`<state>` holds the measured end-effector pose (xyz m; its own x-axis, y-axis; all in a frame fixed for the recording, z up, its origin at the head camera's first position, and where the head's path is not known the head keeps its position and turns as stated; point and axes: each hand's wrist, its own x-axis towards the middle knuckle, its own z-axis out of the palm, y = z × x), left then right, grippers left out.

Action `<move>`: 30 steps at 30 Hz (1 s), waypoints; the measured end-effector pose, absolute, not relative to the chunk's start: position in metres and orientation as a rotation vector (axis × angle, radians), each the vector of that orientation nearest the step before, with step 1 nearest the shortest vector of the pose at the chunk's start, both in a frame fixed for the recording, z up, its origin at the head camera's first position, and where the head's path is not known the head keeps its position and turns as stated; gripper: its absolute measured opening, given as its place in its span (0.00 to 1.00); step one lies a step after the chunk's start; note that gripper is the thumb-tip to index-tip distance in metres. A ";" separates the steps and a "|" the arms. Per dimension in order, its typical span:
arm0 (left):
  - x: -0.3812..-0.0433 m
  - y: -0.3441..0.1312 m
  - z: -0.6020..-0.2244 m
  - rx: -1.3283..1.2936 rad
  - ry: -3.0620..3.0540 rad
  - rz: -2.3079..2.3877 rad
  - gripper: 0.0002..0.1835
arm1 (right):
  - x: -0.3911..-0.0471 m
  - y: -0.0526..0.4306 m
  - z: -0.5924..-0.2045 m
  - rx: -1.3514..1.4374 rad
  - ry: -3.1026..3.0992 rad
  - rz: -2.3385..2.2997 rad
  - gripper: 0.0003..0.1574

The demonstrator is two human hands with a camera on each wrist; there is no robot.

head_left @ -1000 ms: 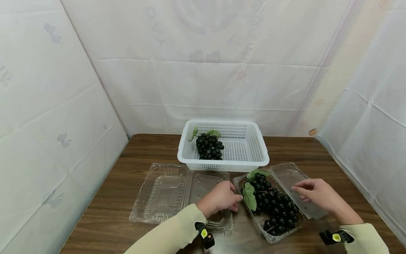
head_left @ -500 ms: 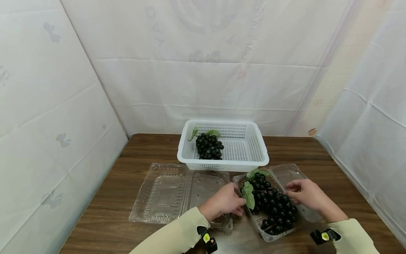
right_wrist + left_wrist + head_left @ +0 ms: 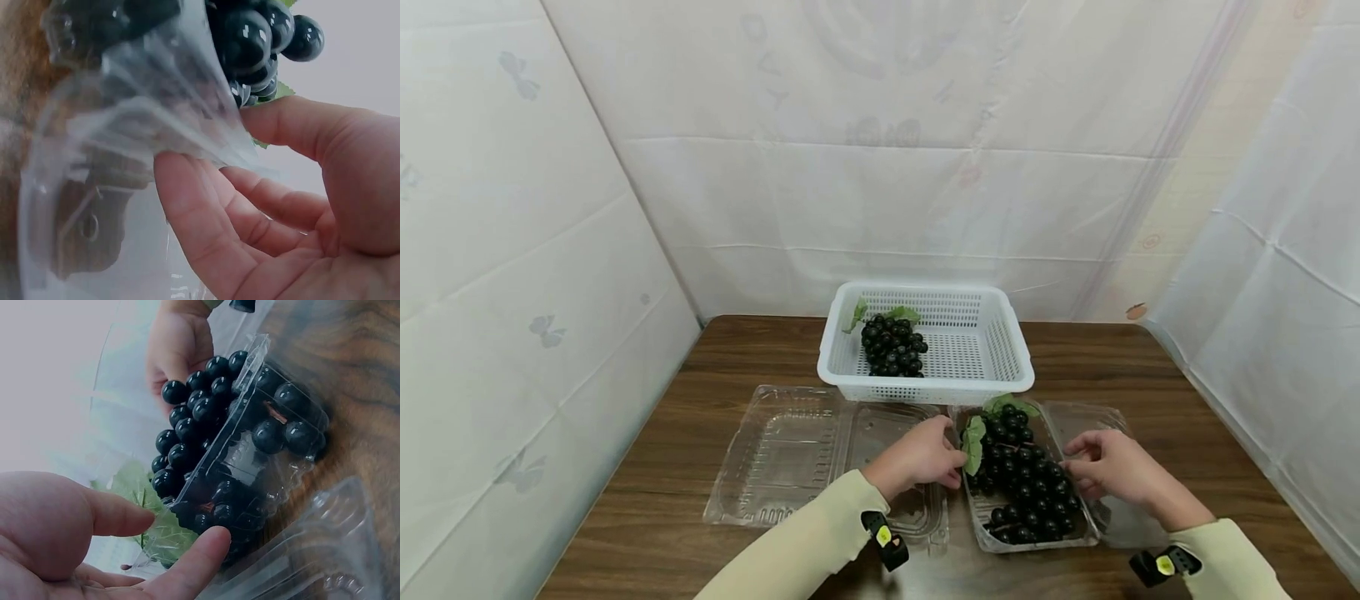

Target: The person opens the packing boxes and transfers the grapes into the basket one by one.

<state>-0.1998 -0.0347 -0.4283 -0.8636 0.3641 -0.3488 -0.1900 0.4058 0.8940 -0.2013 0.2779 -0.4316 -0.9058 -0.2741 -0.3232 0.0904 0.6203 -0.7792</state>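
Observation:
A hinged, see-through plastic clamshell box [image 3: 995, 543] lies open on the table, holding a bunch of dark grapes [image 3: 1033, 487] with green leaves [image 3: 973, 444]. My left hand [image 3: 921, 458] is at its left rim by the leaf; in the left wrist view the thumb [image 3: 125, 515] and index finger [image 3: 197, 559] straddle the rim. On the other side my right hand [image 3: 1112, 471] pinches the hinge side, thumb by the grapes and fingers under the plastic, as the right wrist view shows. The box's lid [image 3: 1131, 527] spreads out to the right, partly behind that hand.
Behind stands a white slotted basket [image 3: 925, 392] with another grape bunch [image 3: 893, 346] in its left half. A second transparent clamshell [image 3: 786, 458] lies open at left, partly under my left forearm. White sheets [image 3: 880, 208] hang around the table [image 3: 647, 500].
The grape-filled box has turned clockwise and shifted left, now squarer to the basket. My right hand has come left from over the lid to the rim; my left hand shifted slightly left.

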 end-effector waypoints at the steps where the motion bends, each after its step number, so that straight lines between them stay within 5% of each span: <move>1: -0.201 -0.035 -0.428 0.145 2.168 1.474 0.37 | -0.201 0.278 -0.432 -0.147 2.414 -1.213 0.26; 19: -0.206 -0.041 -0.428 0.178 2.178 1.444 0.37 | -0.202 0.274 -0.430 -0.216 2.290 -1.282 0.37; 30: -0.205 -0.041 -0.428 0.200 2.179 1.392 0.39 | -0.207 0.259 -0.387 -0.321 2.618 -1.018 0.31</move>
<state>-0.2048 -0.0406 -0.4283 -0.8428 0.3995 -0.3607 -0.1594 0.4548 0.8762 -0.2068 0.2590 -0.3873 -0.9257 -0.3165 -0.2071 -0.0935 0.7221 -0.6855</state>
